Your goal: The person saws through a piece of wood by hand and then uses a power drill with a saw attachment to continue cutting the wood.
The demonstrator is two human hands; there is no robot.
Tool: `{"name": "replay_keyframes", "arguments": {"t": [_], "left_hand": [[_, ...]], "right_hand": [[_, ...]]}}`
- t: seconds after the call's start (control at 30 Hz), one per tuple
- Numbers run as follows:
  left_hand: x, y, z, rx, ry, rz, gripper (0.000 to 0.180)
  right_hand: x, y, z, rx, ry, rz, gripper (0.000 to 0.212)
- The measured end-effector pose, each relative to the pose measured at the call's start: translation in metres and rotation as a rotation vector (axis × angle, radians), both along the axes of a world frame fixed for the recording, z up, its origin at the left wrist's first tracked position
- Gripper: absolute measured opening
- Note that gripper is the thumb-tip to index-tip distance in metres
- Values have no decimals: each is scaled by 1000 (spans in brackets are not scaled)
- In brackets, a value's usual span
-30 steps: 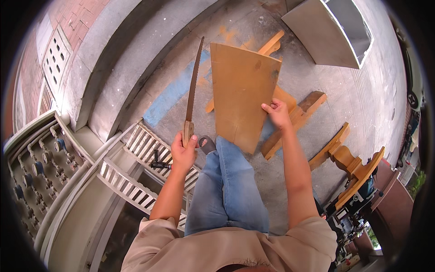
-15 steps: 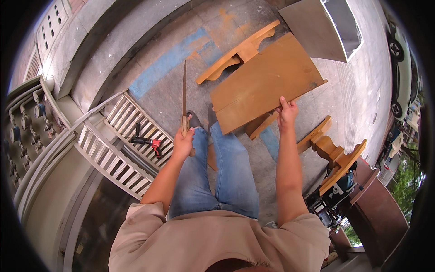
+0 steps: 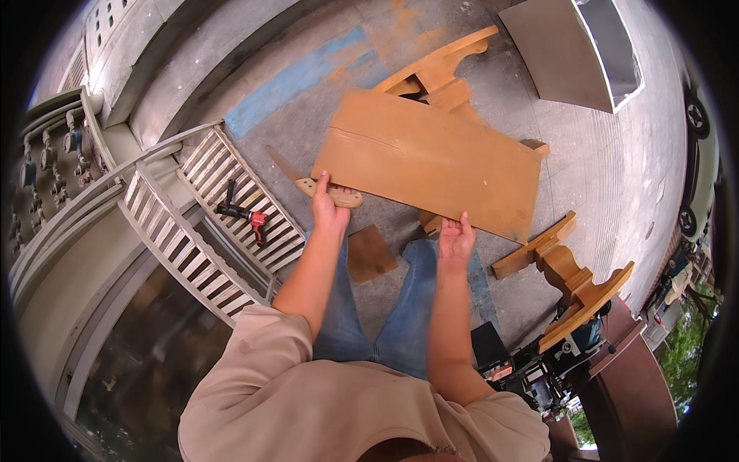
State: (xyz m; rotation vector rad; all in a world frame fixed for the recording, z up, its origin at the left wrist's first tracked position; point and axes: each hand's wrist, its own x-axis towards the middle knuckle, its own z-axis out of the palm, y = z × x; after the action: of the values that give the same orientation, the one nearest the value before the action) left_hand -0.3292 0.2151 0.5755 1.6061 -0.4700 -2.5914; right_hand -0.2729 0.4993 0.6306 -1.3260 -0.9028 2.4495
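A handsaw's pale wooden handle (image 3: 346, 199) lies across my left hand (image 3: 331, 212), its blade pointing up and left. The thumb of that hand also presses on the near left corner of a wide brown wooden board (image 3: 431, 165). My right hand (image 3: 456, 237) is closed on the board's near edge, thumb on top; its other fingers are partly hidden underneath. The board is held up in front of me, with a crack line near its left end. Behind it, a carved wooden support piece (image 3: 443, 65) is partly covered.
Another carved wooden piece (image 3: 566, 269) lies at the right. A red-and-black power drill (image 3: 256, 221) rests on a slatted white rack (image 3: 269, 239) at left. A square brown offcut (image 3: 371, 254) is by my feet. A grey box-like panel (image 3: 558, 54) stands far right.
My left hand has come over to the board with the saw, whose blade has tilted left. The board has swung level and moved left. My right hand has shifted left and nearer.
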Motion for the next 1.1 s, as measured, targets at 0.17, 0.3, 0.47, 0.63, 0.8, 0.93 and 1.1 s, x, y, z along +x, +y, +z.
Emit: {"name": "replay_keyframes", "arguments": {"t": [0.17,0.3,0.47,0.63,0.8,0.93,1.1], "left_hand": [[-27,-8,41,-259,195,-196,42],[-65,9,89,-645,391,-518,42],[-133,62,52,-815,562,-936,42],[-180,165,-22,-685,682,-1407,43],[-208,218,-114,-817,723,-1665,47],[-252,236,-176,-913,646,-1652,45],[-275,264,-220,-1214,535,-1619,37]], "right_hand": [[49,-19,-50,-424,41,-198,31],[89,-58,-86,-821,72,-329,27],[114,-124,-123,-1171,102,-398,32],[92,-129,-200,-1283,71,174,45],[51,47,-237,685,-61,1002,21],[-17,197,-290,1247,-291,536,74],[-120,245,-350,1476,-250,606,84]]}}
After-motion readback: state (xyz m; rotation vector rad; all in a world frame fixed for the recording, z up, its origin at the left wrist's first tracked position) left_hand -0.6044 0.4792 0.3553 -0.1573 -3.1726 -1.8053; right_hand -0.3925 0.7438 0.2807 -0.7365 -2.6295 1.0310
